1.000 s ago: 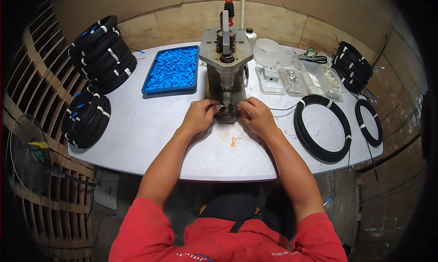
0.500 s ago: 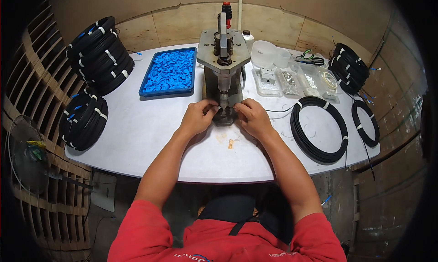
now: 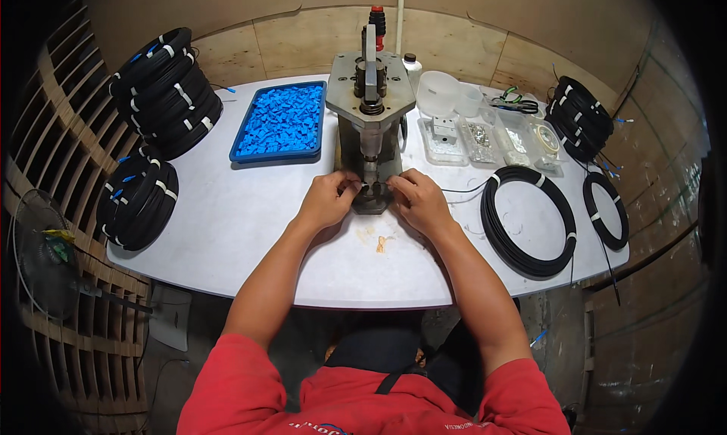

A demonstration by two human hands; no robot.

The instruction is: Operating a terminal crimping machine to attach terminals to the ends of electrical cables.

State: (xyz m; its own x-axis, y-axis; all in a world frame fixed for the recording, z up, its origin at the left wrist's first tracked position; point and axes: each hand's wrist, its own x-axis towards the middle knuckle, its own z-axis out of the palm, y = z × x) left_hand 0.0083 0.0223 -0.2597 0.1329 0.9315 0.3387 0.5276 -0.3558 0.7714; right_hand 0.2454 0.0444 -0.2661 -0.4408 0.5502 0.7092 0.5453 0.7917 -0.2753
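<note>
A grey metal bench press (image 3: 342, 100) stands at the middle of the table, its ram lowered toward the base between my hands. My left hand (image 3: 327, 199) is at the left side of the press base, thumb and fingers pinched together; whatever it grips is too small to make out. On the other side, my right hand (image 3: 421, 200) has its fingers closed around the end of a black cable (image 3: 467, 190). That cable runs off to the right into a tied black cable coil (image 3: 491, 221) lying flat on the table.
Stacked cable coils (image 3: 170, 106) stand at the left, with more coils (image 3: 579, 118) at the right. A dark tray (image 3: 278, 159) holds many blue pieces. Clear containers (image 3: 438, 94) and pliers (image 3: 515, 102) sit at the back right. Orange scraps (image 3: 382, 244) lie before the press.
The whole picture has shifted slightly, with the press a little lower in it. Both hands keep their places at the press base, with hardly any visible movement.
</note>
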